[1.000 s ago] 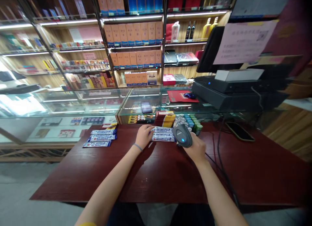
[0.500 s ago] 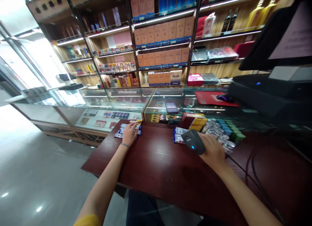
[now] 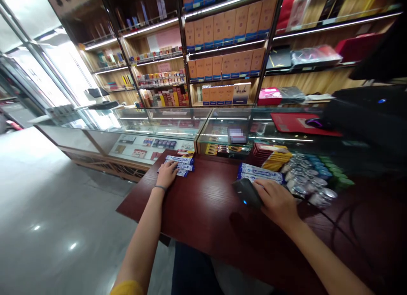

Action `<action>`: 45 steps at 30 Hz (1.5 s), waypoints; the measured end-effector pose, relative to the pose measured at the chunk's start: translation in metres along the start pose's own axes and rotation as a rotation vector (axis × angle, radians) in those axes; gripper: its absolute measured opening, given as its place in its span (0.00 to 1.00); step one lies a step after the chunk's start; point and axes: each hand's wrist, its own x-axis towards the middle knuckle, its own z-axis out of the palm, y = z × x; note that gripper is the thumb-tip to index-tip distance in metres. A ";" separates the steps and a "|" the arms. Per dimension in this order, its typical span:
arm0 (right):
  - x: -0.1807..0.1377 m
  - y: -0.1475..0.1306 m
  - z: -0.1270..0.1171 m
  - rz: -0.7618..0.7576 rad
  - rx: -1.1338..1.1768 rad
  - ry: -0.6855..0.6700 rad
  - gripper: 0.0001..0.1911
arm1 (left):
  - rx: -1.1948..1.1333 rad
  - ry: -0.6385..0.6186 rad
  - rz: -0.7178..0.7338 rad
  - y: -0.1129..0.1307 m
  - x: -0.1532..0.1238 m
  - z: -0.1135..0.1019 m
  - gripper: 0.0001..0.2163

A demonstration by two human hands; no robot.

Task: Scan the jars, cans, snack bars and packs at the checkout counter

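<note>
Scanner (image 3: 247,193) in right fingers (image 3: 263,188), packets (image 3: 262,172), table (image 3: 203,210)

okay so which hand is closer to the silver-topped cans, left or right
Right. The right hand, gripping a barcode scanner, is close beside the silver-topped cans; the left hand is across the tabletop, at blue-and-white packets.

You hold a scanner (image 3: 248,192) of dark, smooth plastic, mostly matt. Your bench (image 3: 203,206) looks like reddish-brown wood, fine-grained and polished enough to throw back a soft glare. The left packets (image 3: 184,160) and right packets (image 3: 260,172) wear thin, glossy printed wrappers. Beside you, the silver cans (image 3: 299,189) shine like metal. Ahead, the display case (image 3: 159,119) has clear, reflective glass, and the shelf backing (image 3: 300,80) shows striped wood grain. Your yellow sleeve (image 3: 127,288) is matt cloth; the grey floor (image 3: 66,227) is smooth and glossy.
</note>
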 end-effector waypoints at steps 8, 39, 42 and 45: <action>-0.003 -0.006 -0.006 0.008 0.027 0.016 0.19 | -0.032 0.006 0.048 0.001 0.001 -0.001 0.10; -0.015 0.001 -0.012 0.743 0.415 -0.326 0.25 | -1.464 -0.360 -0.583 0.219 0.009 0.029 0.14; -0.020 0.001 -0.007 0.686 0.360 -0.373 0.22 | -1.435 -0.385 -0.587 0.222 0.008 0.028 0.13; -0.022 0.001 -0.005 0.685 0.348 -0.360 0.22 | -1.427 -0.384 -0.569 0.222 0.008 0.029 0.13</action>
